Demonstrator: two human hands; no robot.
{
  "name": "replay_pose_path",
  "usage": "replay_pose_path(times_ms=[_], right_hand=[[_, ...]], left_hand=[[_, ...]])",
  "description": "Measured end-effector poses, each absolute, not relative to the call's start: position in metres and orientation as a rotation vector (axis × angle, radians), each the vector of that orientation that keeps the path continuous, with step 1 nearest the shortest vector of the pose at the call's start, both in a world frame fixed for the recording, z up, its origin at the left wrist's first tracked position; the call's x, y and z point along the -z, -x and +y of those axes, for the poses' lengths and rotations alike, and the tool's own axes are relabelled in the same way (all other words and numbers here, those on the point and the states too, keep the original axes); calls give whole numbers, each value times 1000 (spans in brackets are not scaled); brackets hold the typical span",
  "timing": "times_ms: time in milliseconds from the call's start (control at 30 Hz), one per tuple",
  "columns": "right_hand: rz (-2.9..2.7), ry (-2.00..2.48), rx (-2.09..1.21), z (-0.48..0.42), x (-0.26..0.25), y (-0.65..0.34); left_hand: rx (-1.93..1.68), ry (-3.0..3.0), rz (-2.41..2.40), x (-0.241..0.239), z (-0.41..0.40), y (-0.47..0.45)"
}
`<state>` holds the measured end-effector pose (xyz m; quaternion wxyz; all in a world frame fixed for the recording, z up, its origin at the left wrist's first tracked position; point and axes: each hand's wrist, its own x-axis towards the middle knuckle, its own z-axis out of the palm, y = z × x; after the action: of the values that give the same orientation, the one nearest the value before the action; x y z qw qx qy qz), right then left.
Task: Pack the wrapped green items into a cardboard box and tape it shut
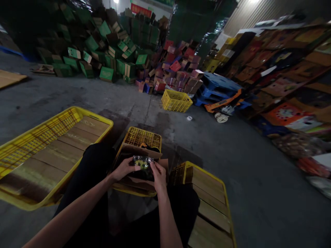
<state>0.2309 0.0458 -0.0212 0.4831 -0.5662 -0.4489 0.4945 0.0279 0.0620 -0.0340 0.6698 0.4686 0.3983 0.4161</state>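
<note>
Packet (141, 162), small, dark, shiny-wrapped with a yellow-green patch, pinched between both hands.

A yellow crate (176, 100) is sitting far off on the floor (258, 165), green boxes (103, 51) are lying heaped at far left, and blue pallets (219, 86) are resting just right of the crate.

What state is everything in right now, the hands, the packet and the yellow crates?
left hand, gripping the packet's left end
right hand, gripping the packet's right end
packet, held between both hands, wrapper shiny
middle crate, upright, cardboard across its near part
left crate, upright, lined with cardboard
right crate, upright, lined with cardboard
far crate, upright on the floor
green boxes, tumbled in a heap
</note>
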Motion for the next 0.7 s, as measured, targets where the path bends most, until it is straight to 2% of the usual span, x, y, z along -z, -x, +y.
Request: replay_pose_path(times_ms=[700], right_hand=[[-1177, 1257, -1380, 48, 16, -222]], left_hand=[[-977, -1108, 852, 36, 61, -28]])
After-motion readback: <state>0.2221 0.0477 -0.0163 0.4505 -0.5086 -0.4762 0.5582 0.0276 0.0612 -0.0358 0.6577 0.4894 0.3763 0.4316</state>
